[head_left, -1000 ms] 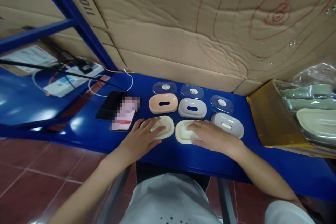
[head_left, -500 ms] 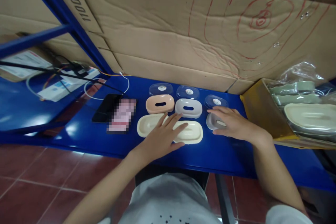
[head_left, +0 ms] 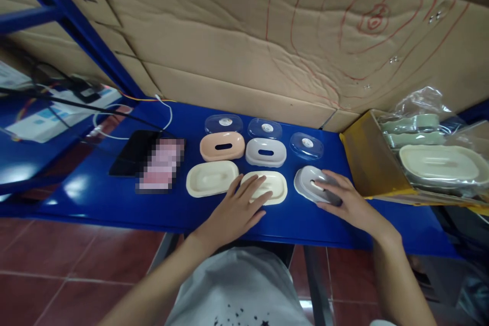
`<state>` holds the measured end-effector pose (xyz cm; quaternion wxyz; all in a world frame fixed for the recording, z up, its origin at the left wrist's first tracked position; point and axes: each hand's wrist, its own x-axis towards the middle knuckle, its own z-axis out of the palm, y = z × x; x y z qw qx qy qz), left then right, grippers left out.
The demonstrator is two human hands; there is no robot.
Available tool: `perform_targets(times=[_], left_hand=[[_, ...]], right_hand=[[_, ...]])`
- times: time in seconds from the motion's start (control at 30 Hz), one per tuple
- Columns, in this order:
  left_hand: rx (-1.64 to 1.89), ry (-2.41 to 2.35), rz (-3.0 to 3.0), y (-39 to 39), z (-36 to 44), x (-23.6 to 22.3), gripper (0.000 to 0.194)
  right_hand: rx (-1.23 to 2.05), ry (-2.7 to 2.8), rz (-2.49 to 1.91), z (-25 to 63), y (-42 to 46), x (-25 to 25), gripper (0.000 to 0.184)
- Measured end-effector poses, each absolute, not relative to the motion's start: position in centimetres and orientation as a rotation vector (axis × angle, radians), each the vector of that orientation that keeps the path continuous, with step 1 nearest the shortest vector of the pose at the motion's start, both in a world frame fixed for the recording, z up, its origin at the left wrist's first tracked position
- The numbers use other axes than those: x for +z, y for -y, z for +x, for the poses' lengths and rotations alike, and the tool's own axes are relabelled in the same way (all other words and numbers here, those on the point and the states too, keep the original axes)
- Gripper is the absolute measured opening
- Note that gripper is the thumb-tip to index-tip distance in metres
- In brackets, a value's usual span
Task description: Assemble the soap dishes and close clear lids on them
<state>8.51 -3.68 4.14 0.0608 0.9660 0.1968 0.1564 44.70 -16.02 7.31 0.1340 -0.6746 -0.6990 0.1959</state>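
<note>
My left hand is spread open, its fingertips over the right cream oval tray. To its left lies another cream tray. My right hand has its thumb and fingers around a grey soap dish, which looks slightly tilted; its far end is hidden by the fingers. Behind the trays sit a peach slotted soap dish and a pale grey slotted one. Three clear oval lids with round stickers line the back: left lid, middle lid and right lid.
At left are a dark phone-like device and a pixelated screen, with a white cable. An open cardboard box at right holds green pieces and a wrapped cream tray. A cardboard wall rises behind the blue table.
My right hand has come down and forward onto the grey soap dish, and its fingers now grasp it. My left hand stays over the cream tray. The view has shifted slightly.
</note>
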Motion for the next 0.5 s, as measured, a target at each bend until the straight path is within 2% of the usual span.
perform_targets(times=[0.17, 0.3, 0.4, 0.5], left_hand=[[0.47, -0.505, 2.889, 5.0, 10.1, 4.6, 0.046], [0.531, -0.309, 2.845, 7.2, 13.7, 4.1, 0.048], [0.57, -0.237, 2.877, 8.2, 16.2, 3.5, 0.047], [0.546, -0.216, 2.907, 8.2, 17.5, 3.2, 0.038]], right_hand=[[0.809, 2.003, -1.949, 45.0, 16.8, 8.5, 0.065], [0.953, 1.906, -1.851, 47.0, 15.6, 9.1, 0.068], [0.911, 1.872, -1.842, 48.3, 13.6, 9.4, 0.071], [0.768, 1.949, -1.865, 48.3, 11.0, 9.0, 0.076]])
